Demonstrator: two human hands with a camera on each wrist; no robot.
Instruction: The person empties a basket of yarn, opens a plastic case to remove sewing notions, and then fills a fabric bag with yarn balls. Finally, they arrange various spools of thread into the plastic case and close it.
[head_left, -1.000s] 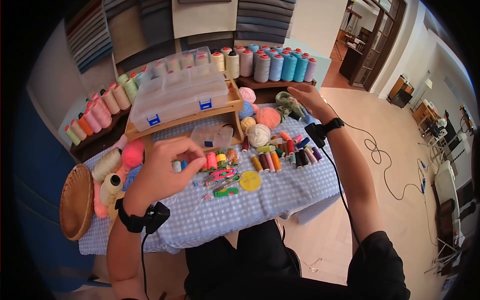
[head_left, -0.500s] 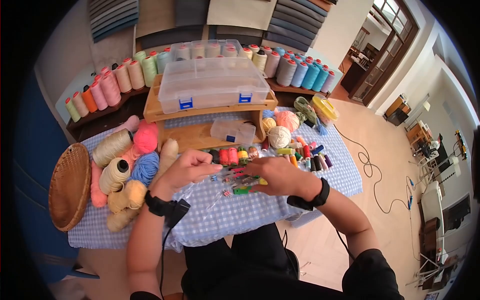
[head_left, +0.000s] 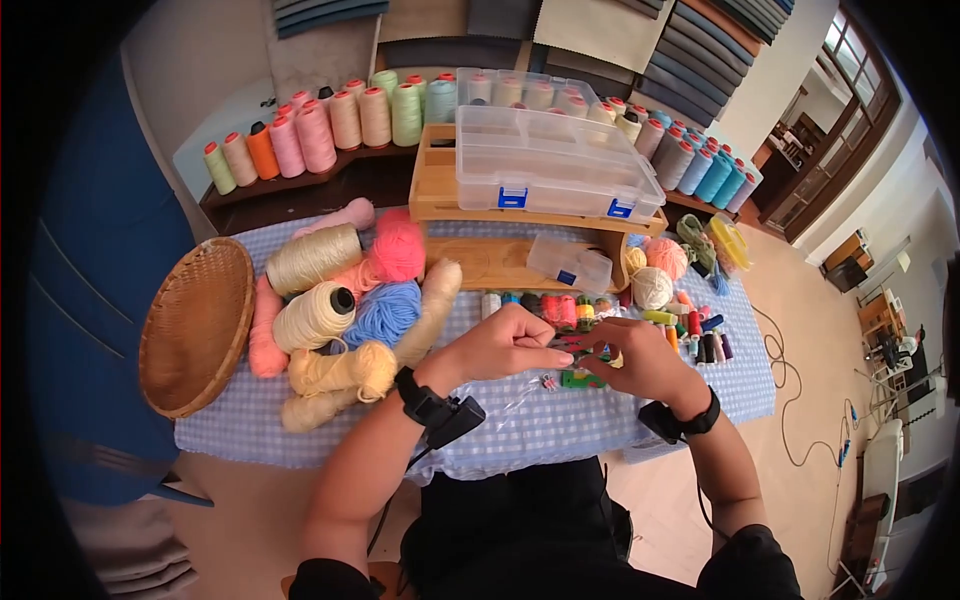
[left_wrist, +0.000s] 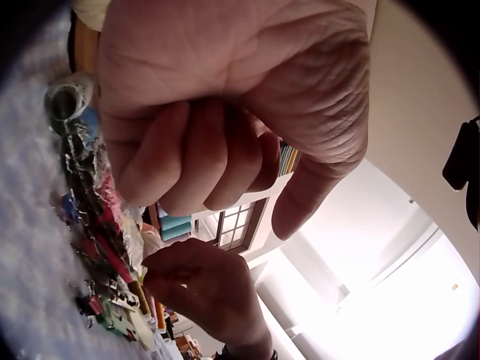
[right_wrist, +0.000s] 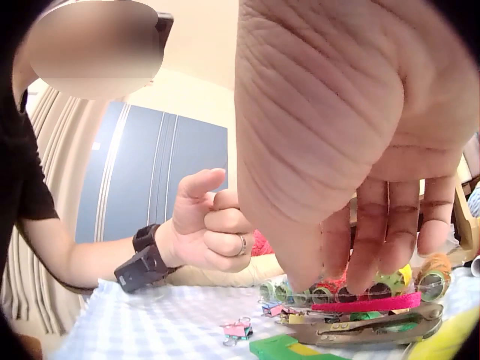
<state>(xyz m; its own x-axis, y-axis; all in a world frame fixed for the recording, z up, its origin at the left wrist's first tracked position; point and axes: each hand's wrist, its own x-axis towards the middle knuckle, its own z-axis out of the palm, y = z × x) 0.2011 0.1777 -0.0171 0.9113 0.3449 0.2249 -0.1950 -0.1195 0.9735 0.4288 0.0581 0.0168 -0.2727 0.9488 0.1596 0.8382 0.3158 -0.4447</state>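
Observation:
My left hand (head_left: 505, 345) hovers over the middle of the checked cloth, its fingers curled toward the palm and its thumb straight. Nothing shows inside it in the left wrist view. Close beside it, my right hand (head_left: 645, 362) hangs with loosely bent fingers above the small tools and holds nothing visible. Under it, the right wrist view shows metal snips (right_wrist: 375, 330), a pink tool (right_wrist: 367, 302), a green and yellow tool (right_wrist: 289, 349) and small binder clips (right_wrist: 236, 330). Behind both hands is a row of small thread bundles, with red ones (head_left: 560, 311) among them.
Yarn lies to the left, including a pink ball (head_left: 398, 250) and a blue skein (head_left: 383, 318), beside a wicker basket (head_left: 195, 330). A clear box (head_left: 555, 180) stands on a wooden stand (head_left: 435, 200) at the back. Small spools (head_left: 712, 345) lie at right.
My right hand has come from the far right side to the tools in the middle. The left hand has moved right toward it, fingers curling in. The head view has turned left.

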